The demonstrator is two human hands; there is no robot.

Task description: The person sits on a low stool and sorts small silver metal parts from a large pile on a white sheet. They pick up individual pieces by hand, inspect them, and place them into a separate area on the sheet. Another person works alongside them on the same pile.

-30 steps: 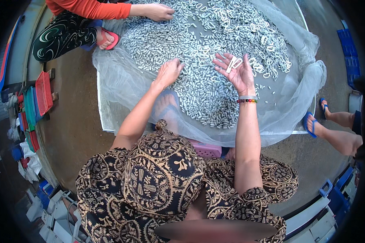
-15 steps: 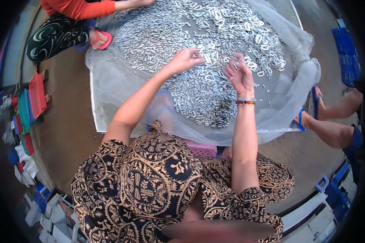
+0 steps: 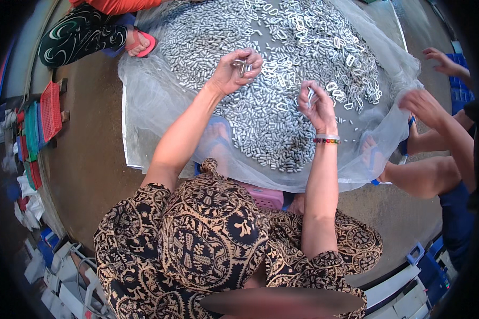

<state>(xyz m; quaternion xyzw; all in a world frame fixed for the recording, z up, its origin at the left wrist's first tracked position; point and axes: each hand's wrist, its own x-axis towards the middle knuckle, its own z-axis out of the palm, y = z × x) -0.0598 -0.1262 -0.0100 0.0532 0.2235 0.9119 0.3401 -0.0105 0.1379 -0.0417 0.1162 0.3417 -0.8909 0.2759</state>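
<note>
Small silver metal cylinders lie heaped over a sheet on the floor. Oval metal links are mixed among them, mostly at the far right of the heap. Above the middle of the heap, my left hand is curled palm up around shiny silver metal pieces; whether links or cylinders, I cannot make out. My right hand hovers to the right, fingers bent together on a small silver metal piece. A beaded bracelet circles my right wrist.
Whitish netting borders the heap. At far left, a person's foot in a red sandal rests by the net. Another person's hand touches the net at right. A red basket stands left; a pink stool is below me.
My left hand has moved slightly left and farther away, turning palm up with silver pieces showing. My right hand has dropped slightly nearer. At right, another person's hands have come into view.
</note>
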